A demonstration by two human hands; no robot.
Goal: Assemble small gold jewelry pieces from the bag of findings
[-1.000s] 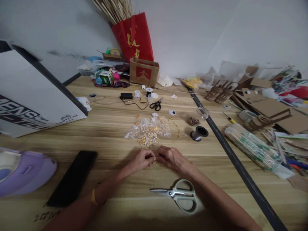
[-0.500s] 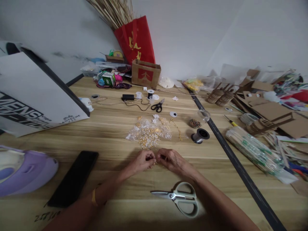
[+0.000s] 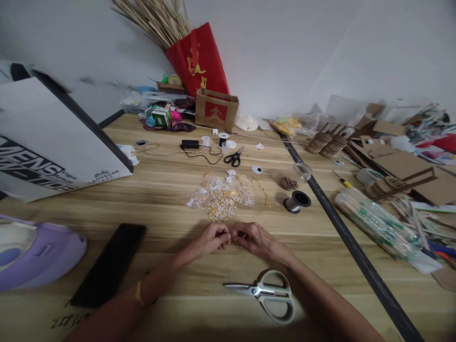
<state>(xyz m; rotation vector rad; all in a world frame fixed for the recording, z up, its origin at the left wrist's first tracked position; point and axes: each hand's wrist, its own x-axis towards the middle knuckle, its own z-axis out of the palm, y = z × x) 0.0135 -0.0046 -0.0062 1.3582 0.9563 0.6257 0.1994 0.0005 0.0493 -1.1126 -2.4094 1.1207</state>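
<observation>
My left hand (image 3: 214, 238) and my right hand (image 3: 250, 238) meet fingertip to fingertip low in the middle of the view. Both are pinched, and what lies between the fingers is too small to make out. Just beyond them is a pile of gold and silver beads (image 3: 221, 207) with small clear plastic bags (image 3: 203, 190) around it. A gold chain (image 3: 265, 194) lies right of the pile. Nearer me, pale-handled scissors (image 3: 256, 289) rest on the wooden table (image 3: 171, 313), slightly open.
A wire spool (image 3: 296, 203) and a dish of beads (image 3: 289, 183) stand right of the chain. Black scissors (image 3: 233, 157) lie farther back. A black phone (image 3: 109, 266) and a purple object (image 3: 42, 251) are at left. Packed sticks (image 3: 374, 225) lie at right.
The fingers of my left hand have drawn closer together. At the back, the red bag with dry stalks leans farther left.
</observation>
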